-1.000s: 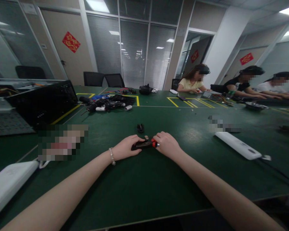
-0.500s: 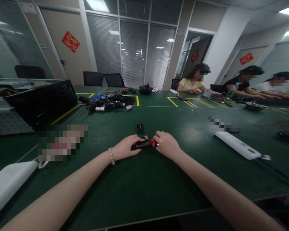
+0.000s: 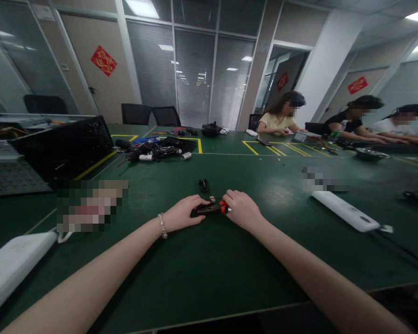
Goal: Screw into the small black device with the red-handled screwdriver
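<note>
Above the green table, my left hand (image 3: 186, 212) is closed with thumb and fingers around a small dark piece (image 3: 197, 211). My right hand (image 3: 242, 208) grips the red handles of what look like pliers (image 3: 216, 208). Their dark metal end points left and meets the piece at my left fingertips, so where one stops and the other begins is hard to make out. A small pale bit (image 3: 212, 199) shows just above that point. Just beyond my hands a bundled black cable (image 3: 203, 185) lies on the table.
White power bank-like blocks lie at left (image 3: 17, 253) and right (image 3: 346, 211). A black open computer case (image 3: 62, 148) stands at far left. Behind lie a drill (image 3: 135, 153) and a heap of dark tools. Several people sit at the far right, near a metal bowl (image 3: 371, 154).
Almost nothing differs. The whole view has shifted very slightly, and both hands keep the same hold on the dark piece and the pliers.
</note>
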{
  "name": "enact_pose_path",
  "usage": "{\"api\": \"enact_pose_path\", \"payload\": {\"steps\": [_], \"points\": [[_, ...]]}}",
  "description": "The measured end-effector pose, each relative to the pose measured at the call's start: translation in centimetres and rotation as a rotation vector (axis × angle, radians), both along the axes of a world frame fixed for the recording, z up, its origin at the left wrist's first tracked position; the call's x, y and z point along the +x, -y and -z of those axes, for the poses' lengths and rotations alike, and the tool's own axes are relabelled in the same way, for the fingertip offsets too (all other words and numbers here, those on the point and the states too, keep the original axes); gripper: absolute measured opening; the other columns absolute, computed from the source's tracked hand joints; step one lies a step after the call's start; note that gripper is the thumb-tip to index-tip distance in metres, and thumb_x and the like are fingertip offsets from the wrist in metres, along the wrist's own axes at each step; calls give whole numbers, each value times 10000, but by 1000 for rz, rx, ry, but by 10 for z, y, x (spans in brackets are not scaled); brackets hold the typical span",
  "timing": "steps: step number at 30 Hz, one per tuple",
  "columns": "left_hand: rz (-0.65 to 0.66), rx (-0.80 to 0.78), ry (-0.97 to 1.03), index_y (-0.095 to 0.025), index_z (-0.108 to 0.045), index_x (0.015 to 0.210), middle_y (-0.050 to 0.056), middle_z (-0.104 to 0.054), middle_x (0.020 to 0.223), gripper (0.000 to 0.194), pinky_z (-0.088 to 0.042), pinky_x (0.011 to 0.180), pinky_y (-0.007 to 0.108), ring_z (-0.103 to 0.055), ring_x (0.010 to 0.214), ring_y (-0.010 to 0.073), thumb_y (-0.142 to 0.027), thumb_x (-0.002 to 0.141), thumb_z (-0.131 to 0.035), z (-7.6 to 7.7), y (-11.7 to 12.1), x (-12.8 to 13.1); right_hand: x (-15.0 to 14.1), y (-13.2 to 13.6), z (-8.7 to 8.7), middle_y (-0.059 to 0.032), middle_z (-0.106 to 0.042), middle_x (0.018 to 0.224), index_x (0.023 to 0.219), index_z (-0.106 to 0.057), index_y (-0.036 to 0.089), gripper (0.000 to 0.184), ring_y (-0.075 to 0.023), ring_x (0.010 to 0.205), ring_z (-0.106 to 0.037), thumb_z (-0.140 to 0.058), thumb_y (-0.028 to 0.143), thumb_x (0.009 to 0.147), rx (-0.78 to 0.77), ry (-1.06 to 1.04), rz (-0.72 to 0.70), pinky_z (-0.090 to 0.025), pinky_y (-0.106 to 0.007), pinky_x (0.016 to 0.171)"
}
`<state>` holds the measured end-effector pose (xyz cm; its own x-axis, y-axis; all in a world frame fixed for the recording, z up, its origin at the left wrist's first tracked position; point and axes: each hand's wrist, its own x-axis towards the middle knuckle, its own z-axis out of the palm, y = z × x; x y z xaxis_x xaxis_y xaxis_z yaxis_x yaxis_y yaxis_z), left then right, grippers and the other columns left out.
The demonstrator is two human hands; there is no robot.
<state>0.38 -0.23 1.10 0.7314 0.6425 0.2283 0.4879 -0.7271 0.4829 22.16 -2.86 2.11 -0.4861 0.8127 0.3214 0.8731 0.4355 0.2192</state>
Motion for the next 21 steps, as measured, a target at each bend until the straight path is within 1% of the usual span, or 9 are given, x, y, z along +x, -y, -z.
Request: {"api": "enact_pose_path", "payload": {"steps": [6,14,21], "points": [[-8,-16,2,-218,-495,1112,39,-534,1018,359,-423,794,321,-523,900,187,-265,764,-574,-1,0,-1,0,-1,1,-67,-571,891,847,-577,147,162,-166,761,-518,-563,223,704,-23,-26,9,-387,-267,659],[-10,-16,24,-214,-501,1090,37,-534,1026,352,-424,803,319,-524,905,185,-263,752,-588,0,0,0,0,1,-2,-80,-574,895,865,-575,134,171,-176,773,-512,-561,179,700,19,8,-14,-380,-274,666],[-12,-3,13,-215,-503,1092,40,-538,1002,349,-424,785,321,-526,886,187,-264,756,-585,1,-1,0,0,0,1,-67,-576,897,855,-568,141,178,-165,761,-518,-584,199,688,-9,-55,9,-394,-267,665]]}}
